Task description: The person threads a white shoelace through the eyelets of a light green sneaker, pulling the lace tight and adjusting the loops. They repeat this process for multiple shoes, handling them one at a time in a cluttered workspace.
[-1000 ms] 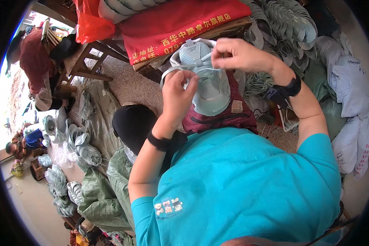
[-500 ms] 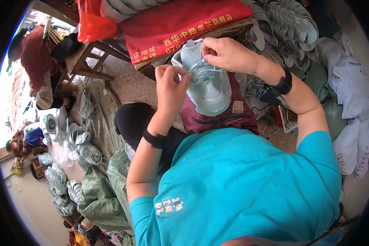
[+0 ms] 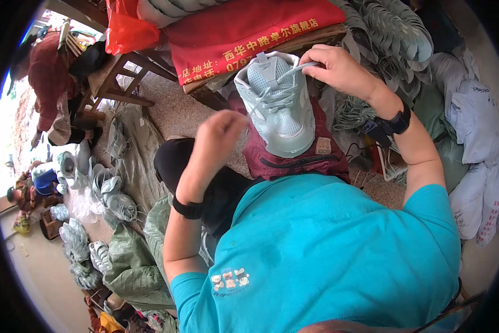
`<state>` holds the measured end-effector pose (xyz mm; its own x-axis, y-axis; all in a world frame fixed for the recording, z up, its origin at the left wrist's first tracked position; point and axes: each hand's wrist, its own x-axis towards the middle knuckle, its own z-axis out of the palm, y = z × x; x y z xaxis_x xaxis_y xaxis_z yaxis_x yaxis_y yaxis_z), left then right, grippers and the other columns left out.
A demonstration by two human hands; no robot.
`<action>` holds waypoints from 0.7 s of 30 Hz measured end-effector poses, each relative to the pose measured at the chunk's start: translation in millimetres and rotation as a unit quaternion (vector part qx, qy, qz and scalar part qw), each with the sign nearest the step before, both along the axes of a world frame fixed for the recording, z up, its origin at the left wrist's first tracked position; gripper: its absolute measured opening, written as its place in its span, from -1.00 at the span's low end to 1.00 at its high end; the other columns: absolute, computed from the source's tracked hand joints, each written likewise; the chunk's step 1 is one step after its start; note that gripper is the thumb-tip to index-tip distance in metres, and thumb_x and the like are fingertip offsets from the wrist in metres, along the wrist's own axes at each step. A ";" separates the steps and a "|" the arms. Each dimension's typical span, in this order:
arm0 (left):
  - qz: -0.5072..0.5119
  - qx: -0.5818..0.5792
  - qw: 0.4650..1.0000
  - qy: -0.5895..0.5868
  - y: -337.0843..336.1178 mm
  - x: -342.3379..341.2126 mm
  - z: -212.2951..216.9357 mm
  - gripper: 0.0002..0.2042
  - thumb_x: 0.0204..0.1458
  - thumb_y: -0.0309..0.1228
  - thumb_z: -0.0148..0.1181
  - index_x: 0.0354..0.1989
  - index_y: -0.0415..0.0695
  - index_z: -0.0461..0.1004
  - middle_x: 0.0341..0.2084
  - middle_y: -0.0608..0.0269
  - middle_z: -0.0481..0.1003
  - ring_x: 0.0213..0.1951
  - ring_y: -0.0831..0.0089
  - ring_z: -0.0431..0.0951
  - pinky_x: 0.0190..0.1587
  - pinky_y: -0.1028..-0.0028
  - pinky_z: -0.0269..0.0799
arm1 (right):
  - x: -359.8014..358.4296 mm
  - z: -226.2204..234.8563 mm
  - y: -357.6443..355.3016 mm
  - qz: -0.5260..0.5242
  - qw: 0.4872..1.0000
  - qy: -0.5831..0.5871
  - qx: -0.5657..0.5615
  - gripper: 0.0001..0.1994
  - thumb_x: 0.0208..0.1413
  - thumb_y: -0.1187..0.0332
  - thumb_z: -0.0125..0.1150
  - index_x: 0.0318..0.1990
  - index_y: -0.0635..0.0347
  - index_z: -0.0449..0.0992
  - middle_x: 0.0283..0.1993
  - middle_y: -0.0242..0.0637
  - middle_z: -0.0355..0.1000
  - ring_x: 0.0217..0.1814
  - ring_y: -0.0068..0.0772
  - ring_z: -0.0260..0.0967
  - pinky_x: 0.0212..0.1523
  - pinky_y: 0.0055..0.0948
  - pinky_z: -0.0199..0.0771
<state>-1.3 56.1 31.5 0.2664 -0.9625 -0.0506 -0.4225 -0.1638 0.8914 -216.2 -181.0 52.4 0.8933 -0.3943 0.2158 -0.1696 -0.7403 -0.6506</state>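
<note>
A pale blue sneaker (image 3: 284, 116) rests on the maroon cloth (image 3: 330, 130) over my lap, its toe pointing toward me. A light shoelace (image 3: 277, 99) criss-crosses below its tongue. To the right of the collar, my right hand (image 3: 341, 71) pinches one lace end and holds it taut away from the eyelets. My left hand (image 3: 216, 139) is on the shoe's left side, lower down and blurred by motion. Its fingers look closed, and the other lace end runs from the shoe toward them. Whatever lies inside the left fingers is smeared.
A wooden bench with a red printed cloth (image 3: 249, 36) stands just beyond the shoe. Pale shoe uppers (image 3: 391, 39) are piled at the far right, near white sacks (image 3: 477, 122). Left are a wooden stool (image 3: 108, 80), green sacks (image 3: 133, 266) and another person (image 3: 52, 72).
My left hand has drawn back from the laces, down and left. My right hand has moved right, stretching a lace out. The shoe's tongue and collar now show more fully.
</note>
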 end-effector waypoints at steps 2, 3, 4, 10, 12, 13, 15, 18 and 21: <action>-0.086 0.015 0.993 0.079 9.8 -13.6 1.0 -0.87 0.13 -0.47 0.14 -0.25 -0.28 0.51 -0.51 0.15 0.48 -0.44 0.45 0.47 -0.35 0.45 0.40 | 2.6 2.2 -1.0 -0.016 0.996 0.004 -0.090 -0.88 0.12 0.43 0.19 -0.24 0.28 0.51 -0.36 -0.32 0.35 -0.35 -0.34 0.34 -0.33 -0.43 0.34; -0.124 0.043 0.988 0.084 10.9 -19.8 10.1 -0.87 0.13 -0.48 0.14 -0.23 -0.29 0.51 -0.52 0.15 0.47 -0.44 0.46 0.47 -0.35 0.45 0.40 | 3.4 -1.4 -1.6 -0.024 0.988 -0.014 -0.155 -0.88 0.10 0.43 0.19 -0.25 0.26 0.52 -0.37 -0.31 0.35 -0.34 -0.31 0.35 -0.32 -0.40 0.35; -0.162 0.070 0.980 0.089 10.5 -24.1 18.7 -0.86 0.13 -0.48 0.14 -0.22 -0.29 0.50 -0.53 0.15 0.46 -0.44 0.47 0.46 -0.36 0.45 0.40 | 4.7 -3.3 -2.1 -0.032 0.975 -0.031 -0.219 -0.89 0.08 0.44 0.20 -0.25 0.24 0.53 -0.38 -0.30 0.34 -0.32 -0.28 0.36 -0.32 -0.38 0.36; -0.181 0.097 0.954 0.217 7.9 -13.3 34.0 -0.82 0.22 -0.40 0.08 -0.24 -0.26 0.52 -0.54 0.40 0.45 -0.53 0.65 0.36 -0.45 0.60 0.32 | 32.1 4.9 -2.2 -0.111 0.876 -0.137 -0.448 -0.85 -0.07 0.47 0.23 -0.29 0.09 0.56 -0.44 -0.32 0.30 -0.36 -0.27 0.38 -0.32 -0.34 0.39; -0.108 0.064 0.941 0.315 12.2 -1.4 30.0 -0.81 0.23 -0.38 0.07 -0.24 -0.25 0.52 -0.53 0.44 0.44 -0.54 0.67 0.33 -0.46 0.63 0.29 | 36.7 -6.0 1.1 -0.130 0.891 -0.136 -0.414 -0.89 0.01 0.46 0.21 -0.28 0.11 0.57 -0.45 -0.39 0.31 -0.38 -0.34 0.38 -0.32 -0.36 0.40; -0.046 0.028 0.923 0.381 16.3 7.7 19.0 -0.81 0.23 -0.37 0.07 -0.23 -0.25 0.52 -0.52 0.45 0.44 -0.53 0.67 0.32 -0.44 0.64 0.28 | 38.8 -10.6 3.9 -0.140 0.897 -0.135 -0.396 -0.91 0.06 0.45 0.20 -0.28 0.12 0.57 -0.46 -0.42 0.31 -0.38 -0.38 0.37 -0.32 -0.36 0.40; 0.057 -0.068 0.883 0.461 17.7 21.9 8.4 -0.79 0.24 -0.33 0.04 -0.21 -0.24 0.49 -0.54 0.46 0.37 -0.52 0.65 0.28 -0.39 0.62 0.24 | 40.1 -14.2 17.6 -0.178 0.971 -0.157 0.020 -0.90 0.16 0.42 0.13 -0.23 0.15 0.56 -0.46 -0.48 0.30 -0.40 -0.51 0.35 -0.34 -0.42 0.39; 0.142 -0.171 0.835 0.503 10.5 38.4 5.9 -0.78 0.27 -0.30 -0.01 -0.16 -0.21 0.45 -0.50 0.46 0.32 -0.44 0.65 0.27 -0.29 0.58 0.19 | 41.7 -7.9 30.4 -0.111 0.863 -0.207 0.447 -0.83 0.27 0.37 0.04 -0.14 0.19 0.53 -0.48 -0.55 0.27 -0.46 -0.68 0.24 -0.43 -0.54 0.31; 0.108 -0.161 0.753 0.629 5.5 44.0 8.6 -0.82 0.27 -0.39 -0.06 -0.20 -0.24 0.44 -0.63 0.52 0.20 -0.54 0.68 0.17 -0.32 0.58 0.17 | 34.9 4.5 25.6 -0.015 0.763 -0.202 0.613 -0.81 0.27 0.39 0.01 -0.08 0.22 0.49 -0.53 -0.56 0.23 -0.54 -0.76 0.11 -0.51 -0.67 0.17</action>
